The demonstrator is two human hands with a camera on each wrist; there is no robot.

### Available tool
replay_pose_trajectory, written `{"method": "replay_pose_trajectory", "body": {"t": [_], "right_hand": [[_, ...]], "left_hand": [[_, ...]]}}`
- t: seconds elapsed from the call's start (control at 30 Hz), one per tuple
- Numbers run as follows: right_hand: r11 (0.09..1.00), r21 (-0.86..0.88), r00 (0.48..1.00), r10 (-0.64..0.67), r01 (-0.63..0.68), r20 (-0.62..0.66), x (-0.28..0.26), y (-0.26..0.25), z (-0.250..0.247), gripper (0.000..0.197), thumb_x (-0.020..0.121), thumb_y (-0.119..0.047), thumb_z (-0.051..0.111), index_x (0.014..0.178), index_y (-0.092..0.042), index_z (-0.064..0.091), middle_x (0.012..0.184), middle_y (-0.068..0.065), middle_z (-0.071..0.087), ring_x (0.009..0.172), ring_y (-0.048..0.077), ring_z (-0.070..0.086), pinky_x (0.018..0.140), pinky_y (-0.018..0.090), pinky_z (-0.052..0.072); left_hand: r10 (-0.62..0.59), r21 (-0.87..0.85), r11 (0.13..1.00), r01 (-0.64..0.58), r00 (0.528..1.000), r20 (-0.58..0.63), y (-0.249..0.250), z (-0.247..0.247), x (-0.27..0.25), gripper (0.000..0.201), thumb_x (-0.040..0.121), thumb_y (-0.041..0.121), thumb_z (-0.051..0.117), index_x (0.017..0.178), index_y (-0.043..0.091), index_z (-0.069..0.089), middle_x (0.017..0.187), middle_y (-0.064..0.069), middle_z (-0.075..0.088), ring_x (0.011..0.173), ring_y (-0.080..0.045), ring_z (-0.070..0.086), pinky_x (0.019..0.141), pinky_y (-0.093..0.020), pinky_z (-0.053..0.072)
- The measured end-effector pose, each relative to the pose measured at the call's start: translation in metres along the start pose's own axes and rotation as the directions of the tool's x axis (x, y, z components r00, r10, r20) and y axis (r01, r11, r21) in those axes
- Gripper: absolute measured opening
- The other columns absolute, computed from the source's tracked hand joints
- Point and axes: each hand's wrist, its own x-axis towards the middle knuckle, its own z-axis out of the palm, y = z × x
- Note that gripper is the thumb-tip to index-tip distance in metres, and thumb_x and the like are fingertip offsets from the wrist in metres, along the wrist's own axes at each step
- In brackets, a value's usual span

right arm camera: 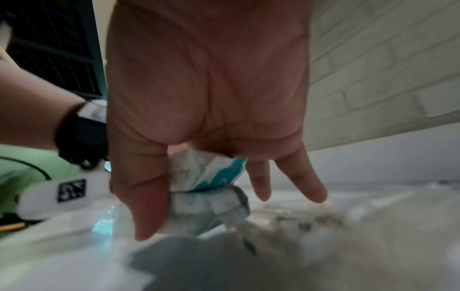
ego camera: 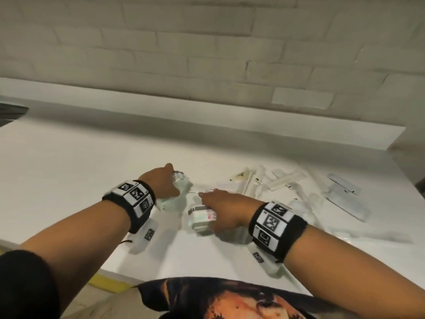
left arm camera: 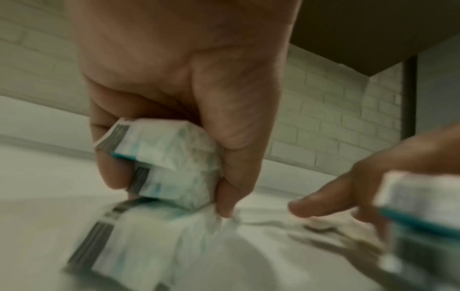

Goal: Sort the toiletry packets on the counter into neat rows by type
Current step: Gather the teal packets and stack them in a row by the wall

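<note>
White-and-teal packets (left arm camera: 169, 157) fill our left hand (ego camera: 161, 183); our right hand (ego camera: 224, 209) pinches another bundle (ego camera: 202, 218) over the counter (ego camera: 69, 169).

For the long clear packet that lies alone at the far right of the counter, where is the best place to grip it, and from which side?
Probably its middle, from above. The long clear packet lies flat on the counter at a slant, so thumb and fingers should close across its narrow width. Its near side has bare counter beside it, which leaves room for the fingers.
</note>
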Motion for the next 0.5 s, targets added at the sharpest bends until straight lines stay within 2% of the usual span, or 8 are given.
{"method": "replay_pose_trajectory", "body": {"t": [0.07, 0.13, 0.23, 0.3, 0.37, 0.4, 0.47, 0.5], "right_hand": [[0.994, 0.0, 0.994, 0.11, -0.11, 0.006, 0.022, 0.002, 0.01, 0.049, 0.074, -0.028, 0.061, 0.12, -0.03, 0.043, 0.119, 0.0, 0.051, 0.105, 0.026, 0.058, 0.088, 0.041, 0.05], [0.976, 0.026, 0.977, 0.215, -0.214, -0.01, 0.032, 0.019, 0.011, 0.055, 0.072, -0.028, 0.057, 0.124, -0.032, 0.039, 0.125, -0.001, 0.048, 0.109, 0.025, 0.057, 0.092, 0.042, 0.05], [0.931, 0.044, 0.928, 0.364, -0.362, -0.073, 0.032, 0.049, 0.001, 0.04, 0.065, -0.031, 0.058, 0.102, -0.039, 0.045, 0.107, -0.007, 0.057, 0.095, 0.019, 0.06, 0.081, 0.035, 0.053], [0.884, 0.032, 0.879, 0.468, -0.467, -0.094, 0.028, 0.062, -0.005, 0.034, 0.062, -0.03, 0.058, 0.093, -0.035, 0.045, 0.099, -0.007, 0.059, 0.089, 0.017, 0.06, 0.075, 0.033, 0.052], [0.839, 0.022, 0.836, 0.543, -0.543, -0.081, 0.021, 0.068, -0.009, 0.046, 0.061, -0.031, 0.066, 0.103, -0.032, 0.048, 0.108, -0.003, 0.06, 0.093, 0.018, 0.058, 0.079, 0.035, 0.052], [0.823, 0.029, 0.819, 0.568, -0.567, -0.081, 0.018, 0.068, -0.01, 0.062, 0.06, -0.033, 0.073, 0.116, -0.028, 0.048, 0.117, -0.002, 0.058, 0.101, 0.019, 0.057, 0.086, 0.037, 0.051], [0.812, 0.087, 0.804, 0.584, -0.578, -0.108, 0.013, 0.065, -0.013, 0.094, 0.059, -0.037, 0.082, 0.141, -0.024, 0.036, 0.137, -0.001, 0.049, 0.122, 0.021, 0.048, 0.1, 0.038, 0.044], [0.817, 0.125, 0.806, 0.576, -0.563, -0.135, 0.01, 0.06, -0.014, 0.098, 0.062, -0.037, 0.083, 0.145, -0.024, 0.032, 0.144, 0.0, 0.043, 0.128, 0.021, 0.043, 0.104, 0.037, 0.04]], "left_hand": [[0.073, 0.054, 0.996, -0.075, 0.997, 0.026, -0.01, 0.006, 0.003, 0.055, 0.075, 0.038, 0.066, 0.118, 0.015, 0.041, 0.103, -0.005, 0.063, 0.086, -0.024, 0.057, 0.072, -0.031, 0.046], [0.174, 0.105, 0.978, -0.178, 0.984, 0.047, -0.011, 0.008, 0.006, 0.053, 0.076, 0.038, 0.065, 0.118, 0.017, 0.042, 0.107, -0.005, 0.063, 0.091, -0.025, 0.06, 0.074, -0.032, 0.048], [0.334, 0.09, 0.934, -0.345, 0.935, 0.121, 0.001, 0.011, 0.004, 0.055, 0.076, 0.038, 0.067, 0.12, 0.019, 0.042, 0.107, -0.003, 0.062, 0.09, -0.023, 0.058, 0.071, -0.03, 0.045], [0.424, 0.008, 0.901, -0.434, 0.883, 0.204, 0.012, 0.014, 0.004, 0.058, 0.076, 0.044, 0.071, 0.121, 0.022, 0.042, 0.103, 0.002, 0.061, 0.086, -0.019, 0.056, 0.069, -0.029, 0.043], [0.477, -0.122, 0.878, -0.462, 0.831, 0.286, 0.022, 0.014, 0.008, 0.06, 0.075, 0.056, 0.07, 0.122, 0.027, 0.046, 0.104, 0.007, 0.062, 0.089, -0.015, 0.058, 0.075, -0.03, 0.049], [0.485, -0.166, 0.874, -0.456, 0.821, 0.302, 0.023, 0.014, 0.014, 0.061, 0.075, 0.063, 0.066, 0.123, 0.029, 0.049, 0.109, 0.006, 0.063, 0.092, -0.014, 0.06, 0.081, -0.032, 0.051], [0.452, -0.157, 0.892, -0.424, 0.847, 0.28, 0.019, 0.012, 0.028, 0.064, 0.078, 0.071, 0.054, 0.125, 0.027, 0.056, 0.121, -0.002, 0.061, 0.103, -0.02, 0.06, 0.092, -0.035, 0.049], [0.414, -0.116, 0.91, -0.398, 0.876, 0.246, 0.015, 0.011, 0.035, 0.066, 0.082, 0.071, 0.048, 0.128, 0.025, 0.056, 0.127, -0.007, 0.058, 0.111, -0.023, 0.057, 0.096, -0.036, 0.046]]}}
